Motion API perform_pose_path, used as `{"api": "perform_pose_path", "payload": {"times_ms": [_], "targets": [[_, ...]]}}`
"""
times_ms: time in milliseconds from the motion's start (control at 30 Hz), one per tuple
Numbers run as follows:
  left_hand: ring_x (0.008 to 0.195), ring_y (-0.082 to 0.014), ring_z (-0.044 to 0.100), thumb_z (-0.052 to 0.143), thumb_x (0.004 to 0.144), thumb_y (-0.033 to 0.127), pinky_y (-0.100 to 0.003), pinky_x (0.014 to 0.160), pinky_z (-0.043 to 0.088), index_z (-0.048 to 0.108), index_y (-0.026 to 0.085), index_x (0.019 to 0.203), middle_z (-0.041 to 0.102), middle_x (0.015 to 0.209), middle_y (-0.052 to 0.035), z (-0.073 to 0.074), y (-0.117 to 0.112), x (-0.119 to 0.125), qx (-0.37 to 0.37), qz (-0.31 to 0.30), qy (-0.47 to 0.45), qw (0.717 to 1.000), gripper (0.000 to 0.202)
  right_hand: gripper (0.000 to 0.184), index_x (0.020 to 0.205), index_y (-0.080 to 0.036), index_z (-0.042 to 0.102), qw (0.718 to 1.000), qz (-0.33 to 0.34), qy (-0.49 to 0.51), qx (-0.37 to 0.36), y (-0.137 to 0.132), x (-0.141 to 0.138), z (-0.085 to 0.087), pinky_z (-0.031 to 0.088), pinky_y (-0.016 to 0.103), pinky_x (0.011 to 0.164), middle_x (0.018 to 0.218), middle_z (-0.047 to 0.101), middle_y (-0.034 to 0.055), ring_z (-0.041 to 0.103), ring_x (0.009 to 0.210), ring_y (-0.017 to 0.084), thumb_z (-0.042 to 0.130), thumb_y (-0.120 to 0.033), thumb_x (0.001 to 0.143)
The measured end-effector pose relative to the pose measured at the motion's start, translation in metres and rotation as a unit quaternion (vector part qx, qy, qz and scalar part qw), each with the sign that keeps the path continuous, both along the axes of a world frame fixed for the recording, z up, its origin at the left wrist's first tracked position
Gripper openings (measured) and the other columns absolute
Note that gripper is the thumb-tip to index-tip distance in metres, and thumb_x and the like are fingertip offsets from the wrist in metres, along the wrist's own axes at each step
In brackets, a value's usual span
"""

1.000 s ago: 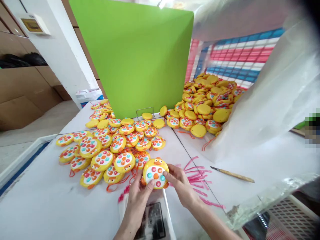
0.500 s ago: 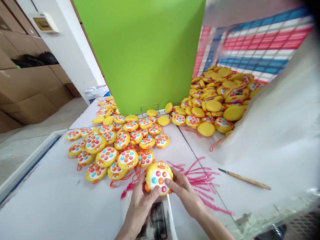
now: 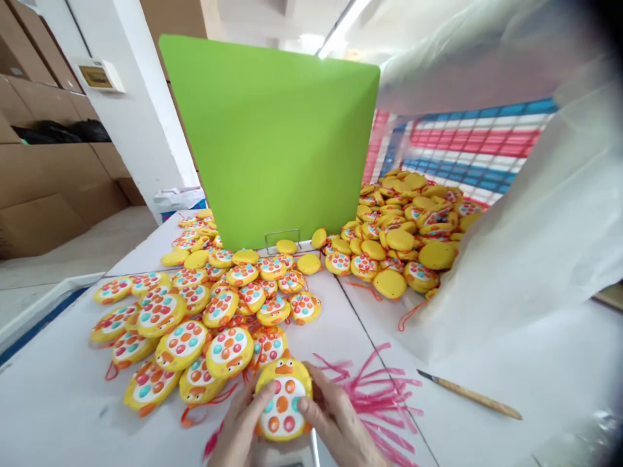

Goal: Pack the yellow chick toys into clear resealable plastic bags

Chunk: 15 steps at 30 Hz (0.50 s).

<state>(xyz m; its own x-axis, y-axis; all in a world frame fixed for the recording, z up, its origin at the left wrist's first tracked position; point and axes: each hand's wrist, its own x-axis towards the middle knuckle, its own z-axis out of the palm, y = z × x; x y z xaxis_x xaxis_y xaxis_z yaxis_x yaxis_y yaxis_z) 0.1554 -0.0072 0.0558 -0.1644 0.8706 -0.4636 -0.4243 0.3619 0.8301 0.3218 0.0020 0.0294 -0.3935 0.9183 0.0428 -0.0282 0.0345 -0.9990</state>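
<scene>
Being pinched between left hand and right hand: duck toy, near side of green board (thumbs over its face); best held level.

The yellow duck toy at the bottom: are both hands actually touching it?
Touching. The head view shows the left hand and right hand clasping the yellow duck toy from either side, fingers pressed on its button face.

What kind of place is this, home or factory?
Probably a toy factory or packing workshop: scores of identical yellow toys heaped on the table, more spilling from a plastic bag, cardboard boxes stacked at left. Left hand and right hand hold one toy.
</scene>
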Motion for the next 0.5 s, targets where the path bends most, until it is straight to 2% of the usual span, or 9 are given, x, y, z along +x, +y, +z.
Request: {"api": "perform_pose_path", "payload": {"times_ms": [33,100,167,267,333,400,500], "targets": [[0.088,-0.0273,0.068,0.080,0.059,0.029,-0.032,0.067,0.058,0.066,0.017,0.096,0.072,0.093,-0.0078,0.001,0.008,-0.004,-0.009,0.011,-0.010,1.000,0.041,0.041,0.128,-0.028,0.051,0.999,0.013,-0.032,0.015,0.005,0.004,0.004,0.050,0.035,0.085,0.116,0.065,0.0056,0.060,0.106,0.025,0.050,-0.045,0.090],[0.072,-0.0230,0.068,0.079,0.062,0.024,-0.029,0.055,0.057,0.065,0.017,0.095,0.072,0.082,-0.0052,0.007,0.029,-0.016,-0.014,0.048,-0.008,0.999,0.036,0.036,0.121,-0.026,0.058,0.988,-0.010,-0.141,0.056,0.024,0.014,0.009,0.050,0.035,0.086,0.113,0.066,0.0066,0.060,0.105,0.025,0.047,-0.044,0.092],[0.063,-0.0205,0.067,0.075,0.066,0.021,-0.029,0.048,0.055,0.064,0.018,0.096,0.071,0.080,-0.0037,0.018,0.056,-0.030,0.010,0.082,-0.003,0.997,0.032,0.034,0.118,-0.023,0.059,0.953,-0.064,-0.270,0.124,0.054,0.026,0.011,0.050,0.035,0.086,0.114,0.065,0.0084,0.060,0.105,0.024,0.047,-0.040,0.092],[0.072,-0.0197,0.068,0.064,0.078,0.021,-0.031,0.056,0.058,0.062,0.020,0.099,0.071,0.090,-0.0038,0.039,0.098,-0.051,0.076,0.124,-0.058,0.988,0.022,0.032,0.120,-0.019,0.056,0.885,-0.106,-0.391,0.229,0.113,0.038,0.012,0.048,0.033,0.092,0.118,0.062,0.0100,0.058,0.108,0.022,0.047,-0.027,0.090],[0.082,-0.0203,0.069,0.053,0.085,0.023,-0.032,0.063,0.059,0.062,0.017,0.099,0.070,0.095,-0.0071,0.049,0.119,-0.061,0.087,0.143,-0.097,0.981,0.017,0.035,0.121,-0.017,0.056,0.858,-0.106,-0.427,0.266,0.154,0.038,0.014,0.043,0.033,0.098,0.123,0.059,0.0113,0.054,0.114,0.023,0.049,-0.021,0.087],[0.088,-0.0217,0.068,0.046,0.087,0.023,-0.031,0.067,0.058,0.061,0.013,0.097,0.070,0.099,-0.0122,0.051,0.129,-0.066,0.071,0.139,-0.113,0.981,0.021,0.042,0.125,-0.014,0.053,0.839,-0.099,-0.453,0.284,0.192,0.033,0.017,0.037,0.037,0.103,0.130,0.053,0.0145,0.047,0.122,0.026,0.053,-0.016,0.083],[0.094,-0.0243,0.067,0.052,0.082,0.024,-0.033,0.071,0.057,0.061,0.012,0.101,0.069,0.104,-0.0143,0.040,0.126,-0.061,0.027,0.102,-0.115,0.988,0.025,0.054,0.130,-0.009,0.048,0.814,-0.095,-0.489,0.300,0.239,0.018,0.017,0.026,0.045,0.110,0.141,0.042,0.0190,0.032,0.133,0.032,0.055,-0.006,0.077]]}}
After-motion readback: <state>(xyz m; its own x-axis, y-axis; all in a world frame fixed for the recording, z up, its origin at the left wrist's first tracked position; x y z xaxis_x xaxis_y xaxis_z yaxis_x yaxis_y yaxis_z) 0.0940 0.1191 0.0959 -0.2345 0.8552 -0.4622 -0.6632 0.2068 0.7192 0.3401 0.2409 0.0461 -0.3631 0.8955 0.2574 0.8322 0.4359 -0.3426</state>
